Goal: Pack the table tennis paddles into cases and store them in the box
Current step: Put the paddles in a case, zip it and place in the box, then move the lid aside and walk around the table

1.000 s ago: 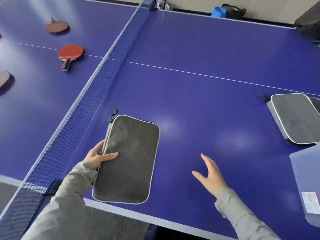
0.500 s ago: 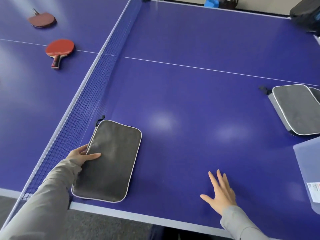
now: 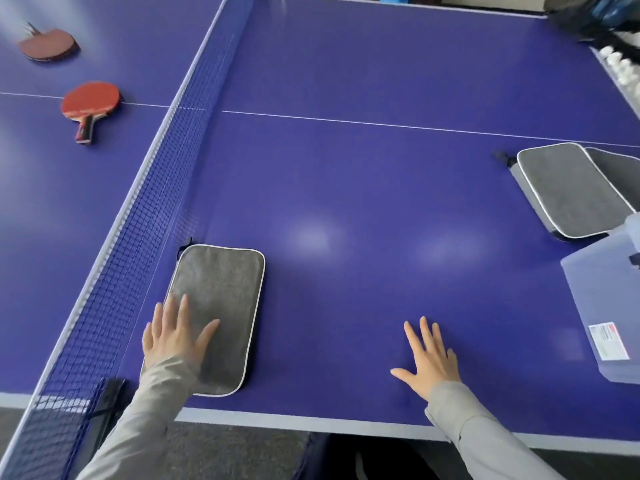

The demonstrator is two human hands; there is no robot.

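A grey paddle case [image 3: 221, 299] with white piping lies flat on the blue table beside the net. My left hand [image 3: 175, 336] rests on its near left corner with fingers straight. My right hand [image 3: 427, 358] lies flat on the bare table surface, fingers spread, holding nothing. A red paddle [image 3: 90, 105] and a darker paddle [image 3: 46, 46] lie beyond the net at the far left. More grey cases [image 3: 568, 188] are stacked at the right. A translucent plastic box [image 3: 606, 306] stands at the right edge.
The net [image 3: 145, 216] runs diagonally from the near left to the far middle. The table's near edge [image 3: 294, 422] lies just below my hands. Dark bags [image 3: 588, 15] and white balls [image 3: 620, 64] sit at the far right corner.
My left hand let go of the case's edge and now lies flat on top of it. The case settled on the table near the net. My right hand lowered flat onto the table.
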